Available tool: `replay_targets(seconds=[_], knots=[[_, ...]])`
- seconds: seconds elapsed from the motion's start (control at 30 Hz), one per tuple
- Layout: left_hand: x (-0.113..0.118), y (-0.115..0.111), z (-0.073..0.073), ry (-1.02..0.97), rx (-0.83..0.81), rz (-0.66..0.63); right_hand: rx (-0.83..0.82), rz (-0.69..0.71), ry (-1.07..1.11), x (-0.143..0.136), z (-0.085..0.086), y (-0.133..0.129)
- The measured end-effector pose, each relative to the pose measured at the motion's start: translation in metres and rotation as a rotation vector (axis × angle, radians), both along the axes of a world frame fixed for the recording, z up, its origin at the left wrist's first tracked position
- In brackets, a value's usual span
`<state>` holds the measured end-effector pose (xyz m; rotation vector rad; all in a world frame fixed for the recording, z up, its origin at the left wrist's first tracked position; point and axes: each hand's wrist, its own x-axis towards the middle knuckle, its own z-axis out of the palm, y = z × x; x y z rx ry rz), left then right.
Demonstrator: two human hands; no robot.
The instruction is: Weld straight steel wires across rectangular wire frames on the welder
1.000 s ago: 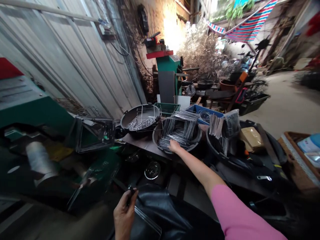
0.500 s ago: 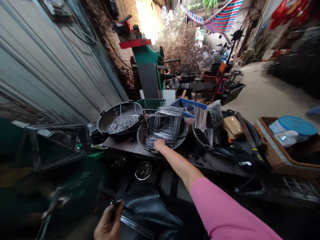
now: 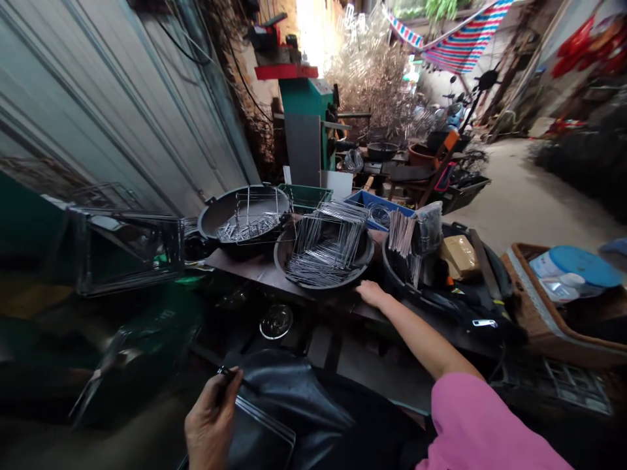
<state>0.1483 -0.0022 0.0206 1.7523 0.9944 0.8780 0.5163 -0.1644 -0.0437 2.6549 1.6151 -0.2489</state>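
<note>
A thin wire piece (image 3: 259, 410) lies low in the frame, left of centre, across a black cover (image 3: 294, 398), its dark end pinched in the closed fingers of the left hand (image 3: 211, 424). The right hand (image 3: 371, 293), at mid-frame, rests on the table edge (image 3: 255, 271) just below a black basin (image 3: 365, 258) heaped with wire frames (image 3: 326, 245); whether it grips anything cannot be told. Further left sits a second basin (image 3: 220, 219) of wire parts.

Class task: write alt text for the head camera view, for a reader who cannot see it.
The right hand rests between a black basin of bent wire frames and a black tub of wire bundles. The left hand pinches thin wire rods over black sheeting.
</note>
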Motion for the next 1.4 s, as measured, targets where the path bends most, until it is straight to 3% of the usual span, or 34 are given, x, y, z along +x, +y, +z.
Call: replay_targets(seconds=[0.13, 0.23, 0.33, 0.4, 0.47, 0.57, 0.67, 0.8, 0.9, 1.13, 1.4], knots=[[-0.002, 0.002, -0.006, -0.017, 0.029, -0.008, 0.033, 0.084, -0.054, -0.003, -0.008, -0.002], [-0.002, 0.005, -0.008, -0.026, 0.041, -0.011, 0.077, 0.180, -0.075, -0.014, 0.004, -0.006], [0.003, 0.009, -0.006, -0.044, 0.022, -0.020, 0.195, 0.327, -0.054, -0.044, 0.033, 0.002], [0.007, 0.013, -0.003, -0.069, 0.000, -0.036, 0.455, 0.439, 0.043, -0.075, 0.059, 0.017], [0.011, 0.017, 0.000, -0.093, -0.022, -0.064, 0.748, 0.468, 0.267, -0.108, 0.083, 0.038], [0.012, 0.023, 0.001, -0.150, -0.042, -0.090, 0.931, 0.418, 0.640, -0.153, 0.103, 0.075], [0.008, 0.024, -0.001, -0.182, -0.058, -0.086, 0.920, 0.467, 0.815, -0.189, 0.096, 0.108], [0.002, 0.021, -0.003, -0.216, -0.080, -0.088, 0.853, 0.624, 0.785, -0.217, 0.067, 0.127], [-0.001, 0.020, -0.005, -0.224, -0.073, -0.092, 0.832, 0.633, 0.754, -0.223, 0.056, 0.128], [-0.001, 0.022, -0.006, -0.217, -0.064, -0.130, 0.775, 0.660, 0.690, -0.221, 0.061, 0.130], [-0.005, 0.025, -0.011, -0.248, -0.098, -0.152, 0.778, 0.521, 0.927, -0.236, 0.025, 0.128]])
